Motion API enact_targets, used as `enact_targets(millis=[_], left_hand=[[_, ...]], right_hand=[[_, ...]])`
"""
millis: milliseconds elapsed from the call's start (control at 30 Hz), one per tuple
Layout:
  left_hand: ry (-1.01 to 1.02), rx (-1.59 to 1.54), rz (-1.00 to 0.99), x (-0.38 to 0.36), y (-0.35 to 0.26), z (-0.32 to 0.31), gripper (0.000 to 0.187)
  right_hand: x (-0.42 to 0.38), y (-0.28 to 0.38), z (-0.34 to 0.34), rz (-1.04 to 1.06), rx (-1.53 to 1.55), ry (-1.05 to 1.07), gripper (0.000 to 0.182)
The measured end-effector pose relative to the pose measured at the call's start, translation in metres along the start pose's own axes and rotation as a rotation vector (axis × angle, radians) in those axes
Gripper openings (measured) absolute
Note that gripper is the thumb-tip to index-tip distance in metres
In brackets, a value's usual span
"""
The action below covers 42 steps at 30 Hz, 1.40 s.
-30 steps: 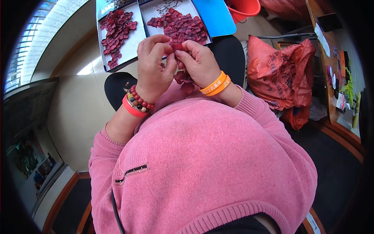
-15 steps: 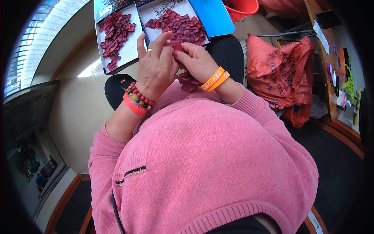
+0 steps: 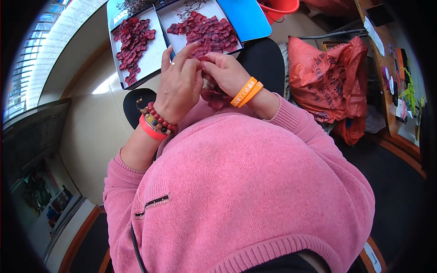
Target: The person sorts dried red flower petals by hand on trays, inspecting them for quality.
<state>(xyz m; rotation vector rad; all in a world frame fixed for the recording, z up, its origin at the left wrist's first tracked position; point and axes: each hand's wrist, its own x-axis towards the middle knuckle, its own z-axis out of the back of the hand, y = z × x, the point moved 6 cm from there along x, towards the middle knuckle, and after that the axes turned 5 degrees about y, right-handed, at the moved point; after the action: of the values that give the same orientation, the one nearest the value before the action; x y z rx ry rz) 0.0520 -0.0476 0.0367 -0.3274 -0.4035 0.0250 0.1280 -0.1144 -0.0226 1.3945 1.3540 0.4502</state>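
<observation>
My left hand (image 3: 178, 84) has its thumb and index finger pressed together beside the other hand, with the remaining fingers raised; what lies in that pinch is hidden. Dark red petals (image 3: 215, 98) hang below my right hand (image 3: 224, 72), whose thumb and index finger pinch a small red petal (image 3: 203, 58). The two hands nearly touch at the fingertips. Just beyond them, a shallow white box (image 3: 182, 42) holds a heap of dark red petals (image 3: 211, 32). More petals (image 3: 133, 44) lie in a second white box (image 3: 154, 63) to its left.
Dark stems (image 3: 135, 4) lie at the far end of the boxes. A blue panel (image 3: 248, 18) is beside them, with a red bucket (image 3: 280, 10) behind. To the right are a red plastic bag (image 3: 325, 79) and a wooden shelf (image 3: 387, 98) with small items.
The camera view has shifted slightly. The raised fingers of my left hand have lowered a little, and the hanging petals show more fully. Both hands remain close together.
</observation>
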Motion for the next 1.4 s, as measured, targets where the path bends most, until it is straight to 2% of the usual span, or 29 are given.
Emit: enact_targets(millis=[233, 333, 433, 567, 833, 867, 967, 1067, 1167, 1267, 1400], left_hand=[[-0.184, -0.533, 0.222, -0.018, 0.016, -0.007, 0.01], [-0.151, -0.771, 0.347, -0.024, 0.022, -0.013, 0.009], [-0.163, -1.252, 0.56, -0.026, 0.021, -0.02, 0.01], [-0.172, -1.309, 0.591, -0.027, 0.022, -0.022, 0.01], [-0.05, -1.643, 0.777, -0.036, 0.031, -0.036, 0.01], [-0.058, -1.632, 0.755, -0.036, 0.034, -0.036, 0.01], [-0.277, -1.234, 0.641, -0.037, 0.033, -0.022, 0.009], [-0.302, -0.947, 0.45, -0.037, 0.03, -0.013, 0.007], [-0.309, -0.815, 0.429, -0.035, 0.028, -0.008, 0.005], [-0.27, -0.848, 0.454, -0.033, 0.028, -0.011, 0.005], [-0.241, -0.753, 0.393, -0.032, 0.029, -0.014, 0.006]], right_hand=[[-0.003, 0.002, -0.003, 0.173, -0.05, 0.014, 0.019], [-0.003, 0.003, -0.003, 0.23, -0.078, 0.011, 0.019], [-0.006, 0.005, -0.006, 0.266, -0.116, -0.011, 0.018], [-0.013, 0.013, -0.01, 0.376, -0.221, -0.048, 0.016], [-0.014, 0.01, -0.008, 0.285, -0.215, -0.071, 0.017], [-0.013, 0.008, -0.007, 0.264, -0.187, -0.078, 0.017], [-0.01, 0.009, -0.004, 0.288, -0.196, -0.089, 0.017], [-0.012, 0.014, -0.004, 0.333, -0.348, -0.158, 0.017], [-0.014, 0.017, -0.007, 0.472, -0.512, -0.228, 0.016], [-0.017, 0.02, -0.01, 0.485, -0.542, -0.239, 0.016], [-0.015, 0.02, -0.013, 0.53, -0.637, -0.251, 0.015]])
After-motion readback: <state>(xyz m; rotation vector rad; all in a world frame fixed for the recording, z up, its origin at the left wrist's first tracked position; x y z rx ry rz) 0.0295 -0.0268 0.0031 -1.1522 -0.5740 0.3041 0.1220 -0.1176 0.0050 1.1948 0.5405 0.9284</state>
